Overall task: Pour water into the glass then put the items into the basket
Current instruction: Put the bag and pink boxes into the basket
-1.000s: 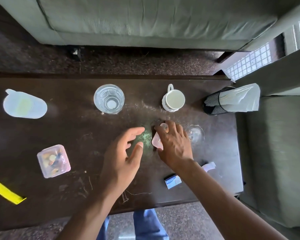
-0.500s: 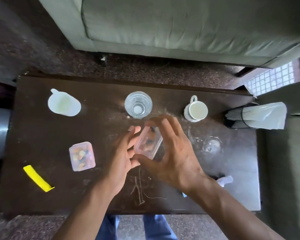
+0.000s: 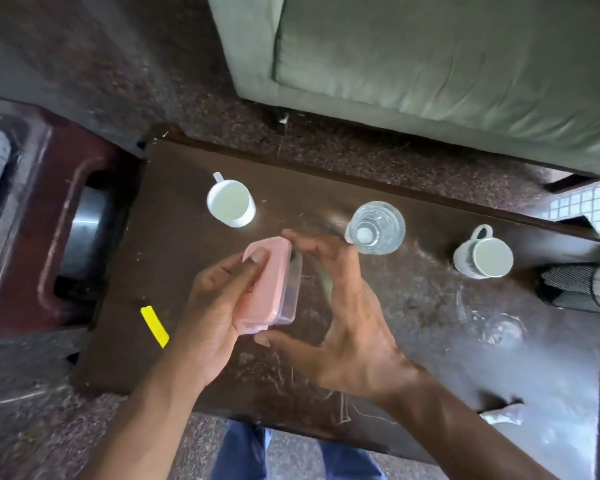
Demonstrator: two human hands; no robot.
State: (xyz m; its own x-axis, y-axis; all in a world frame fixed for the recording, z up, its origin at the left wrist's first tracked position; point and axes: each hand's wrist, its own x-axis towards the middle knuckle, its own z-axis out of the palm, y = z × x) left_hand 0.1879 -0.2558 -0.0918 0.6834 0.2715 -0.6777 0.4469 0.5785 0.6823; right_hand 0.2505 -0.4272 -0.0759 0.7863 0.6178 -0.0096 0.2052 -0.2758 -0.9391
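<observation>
A small clear plastic box with a pink lid (image 3: 274,278) is held up on edge above the dark table (image 3: 413,306), lid facing left. My left hand (image 3: 212,306) grips it from the lid side, thumb on the pink lid. My right hand (image 3: 343,313) spans it lengthwise, with the index tip at its top end and the thumb tip at its bottom corner. The glass (image 3: 376,226) with water stands just beyond my right fingers. A white jug (image 3: 231,204) stands at the back left. The black mesh basket (image 3: 568,289) lies at the right edge, cut off by the frame.
A white mug (image 3: 485,261) stands between the glass and the basket. A yellow strip (image 3: 155,325) lies near the table's left edge and a white wrapper (image 3: 503,415) at the front right. A green sofa (image 3: 430,81) runs behind; a dark red stand (image 3: 49,220) sits left.
The view has swung left. The box picked up by my right hand has turned on edge and moved into my left hand. The second small box on the table is out of sight.
</observation>
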